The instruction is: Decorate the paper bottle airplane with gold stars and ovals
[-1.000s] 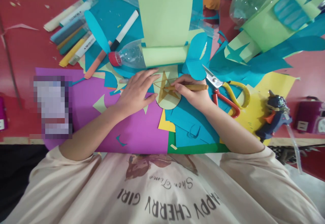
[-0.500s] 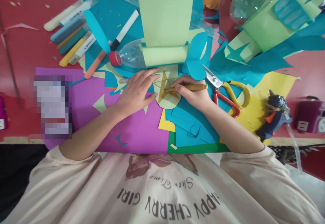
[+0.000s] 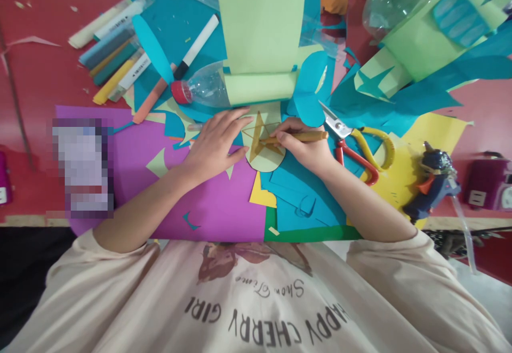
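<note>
Right hand: one brownish-yellow marker pinched between thumb and fingers, tip down on star. Left hand: nothing gripped, palm down, fingers loosely spread, fingertips over left edge of paper piece. Paper: one, pale green, rounded near end, lying between my hands. One star on it, part coloured, part bare outline. Just beyond: one bottle on its side, one red cap. Right: one pair of scissors, one glue gun. Markers upper left overlap; count unsure.

The cream T-shirt has loose short sleeves and dark lettering (partly script).
</note>
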### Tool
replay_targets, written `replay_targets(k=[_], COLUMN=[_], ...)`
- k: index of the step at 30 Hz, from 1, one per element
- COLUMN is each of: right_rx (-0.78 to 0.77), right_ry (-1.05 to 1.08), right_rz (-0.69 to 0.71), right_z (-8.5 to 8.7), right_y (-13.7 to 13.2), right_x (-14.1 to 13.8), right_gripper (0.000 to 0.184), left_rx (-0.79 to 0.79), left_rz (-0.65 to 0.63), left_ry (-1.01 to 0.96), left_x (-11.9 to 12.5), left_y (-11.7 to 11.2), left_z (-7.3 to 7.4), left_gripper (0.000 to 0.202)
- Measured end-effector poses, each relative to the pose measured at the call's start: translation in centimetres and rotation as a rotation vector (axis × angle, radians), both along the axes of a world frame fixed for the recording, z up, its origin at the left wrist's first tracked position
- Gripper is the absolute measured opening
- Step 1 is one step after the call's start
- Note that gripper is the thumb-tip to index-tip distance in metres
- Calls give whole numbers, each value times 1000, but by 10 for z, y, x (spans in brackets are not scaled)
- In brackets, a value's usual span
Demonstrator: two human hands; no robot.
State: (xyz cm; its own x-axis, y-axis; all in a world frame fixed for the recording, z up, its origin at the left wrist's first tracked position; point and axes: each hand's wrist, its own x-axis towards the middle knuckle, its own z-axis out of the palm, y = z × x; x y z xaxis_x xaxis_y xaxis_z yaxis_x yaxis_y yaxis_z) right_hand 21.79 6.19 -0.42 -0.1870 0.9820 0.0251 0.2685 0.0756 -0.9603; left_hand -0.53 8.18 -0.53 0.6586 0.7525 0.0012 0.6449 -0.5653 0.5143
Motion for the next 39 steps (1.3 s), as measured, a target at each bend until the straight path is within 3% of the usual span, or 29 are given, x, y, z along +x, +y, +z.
replay_targets(k=[8, 16, 23, 28, 39], right_rx=[-63, -29, -42, -20, -27], right_ry=[24, -29, 98, 93, 25], right_rz=[-40, -26, -178, -205, -90], right_z=[-1, -2, -10, -11, -6], right_y=[-1, 0, 0, 0, -1], right_x=[0, 0, -2, -4, -1], right_gripper=[20, 20, 25, 34, 26], left_rx=[19, 4, 24, 10, 18], left_rz=[0, -4, -5, -2, -3], left_ry=[7, -8, -2, 13, -4], left_x=[0, 0, 0, 1, 0], left_y=[0, 0, -1, 0, -1], left_z=[1, 0, 0, 2, 0], left_gripper=[46, 46, 44, 45, 46])
